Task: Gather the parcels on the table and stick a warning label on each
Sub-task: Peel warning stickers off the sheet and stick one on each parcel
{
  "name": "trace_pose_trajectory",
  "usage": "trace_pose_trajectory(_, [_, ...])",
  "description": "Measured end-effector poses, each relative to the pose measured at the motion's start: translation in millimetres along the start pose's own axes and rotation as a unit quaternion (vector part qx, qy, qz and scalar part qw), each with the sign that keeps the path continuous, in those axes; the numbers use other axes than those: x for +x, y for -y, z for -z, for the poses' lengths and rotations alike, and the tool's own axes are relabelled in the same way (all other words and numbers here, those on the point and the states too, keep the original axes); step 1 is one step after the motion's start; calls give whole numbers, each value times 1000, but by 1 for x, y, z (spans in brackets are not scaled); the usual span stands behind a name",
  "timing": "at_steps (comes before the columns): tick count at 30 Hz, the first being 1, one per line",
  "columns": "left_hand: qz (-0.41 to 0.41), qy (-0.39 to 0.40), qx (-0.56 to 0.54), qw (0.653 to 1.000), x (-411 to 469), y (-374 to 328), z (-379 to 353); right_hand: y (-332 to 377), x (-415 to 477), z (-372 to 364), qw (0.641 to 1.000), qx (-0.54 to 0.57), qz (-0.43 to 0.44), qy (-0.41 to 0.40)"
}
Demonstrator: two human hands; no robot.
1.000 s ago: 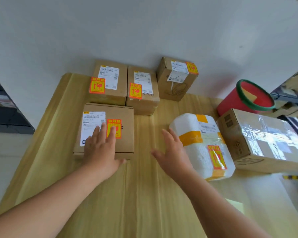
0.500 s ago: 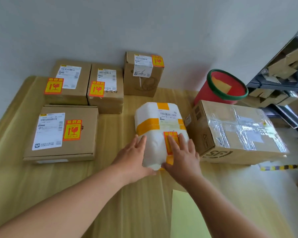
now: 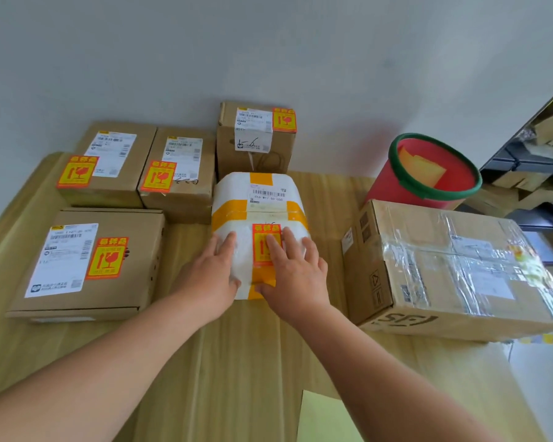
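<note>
Left of the fingers, a flat labelled cardboard box [image 3: 87,263] is lying on the wooden table [image 3: 237,362]. The left hand [image 3: 211,279] is resting straight, close-set fingers on the white foam parcel [image 3: 237,193], while the right hand [image 3: 296,282] is pressing slightly spread fingers over its red-and-yellow warning label [image 3: 259,247]. To their right, a tape-wrapped carton [image 3: 444,269] is sitting apart.

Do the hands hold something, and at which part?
Nothing is held: the left hand and right hand lie flat on the white parcel, at its near end.
</note>
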State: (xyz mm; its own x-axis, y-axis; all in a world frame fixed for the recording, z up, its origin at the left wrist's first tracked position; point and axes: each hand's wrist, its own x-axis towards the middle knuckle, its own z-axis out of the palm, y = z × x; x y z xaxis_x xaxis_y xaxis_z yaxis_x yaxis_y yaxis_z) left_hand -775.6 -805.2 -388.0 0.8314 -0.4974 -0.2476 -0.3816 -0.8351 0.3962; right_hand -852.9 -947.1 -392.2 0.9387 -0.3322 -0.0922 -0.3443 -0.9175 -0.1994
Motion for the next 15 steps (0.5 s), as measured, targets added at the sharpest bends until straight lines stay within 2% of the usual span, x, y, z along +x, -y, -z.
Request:
trace_pose_trajectory(3, [25, -3, 12, 1000, 1, -5, 5, -6, 2, 5, 999, 35, 32, 19])
trace_pose_trajectory(6, [22, -33, 52, 998, -2, -23, 8, -19, -2, 25, 990, 134, 39, 26])
trace_pose_trajectory(8, [-26, -65, 65, 995, -4, -44, 8, -33, -12, 45, 980, 197, 19, -30])
trace_pose_trajectory(10, [-86, -76, 51, 992, -7, -72, 6, -56, -26, 66, 970, 215, -10, -110])
trace_pose_trajectory(13, [-144, -45, -12, 988, -13, -120, -3, -104, -53, 93, 959, 197, -75, -187])
trace_pose_trajectory(15, [-156, -11, -51, 986, -19, -149, -12, -141, -69, 104, 954, 183, -141, -192])
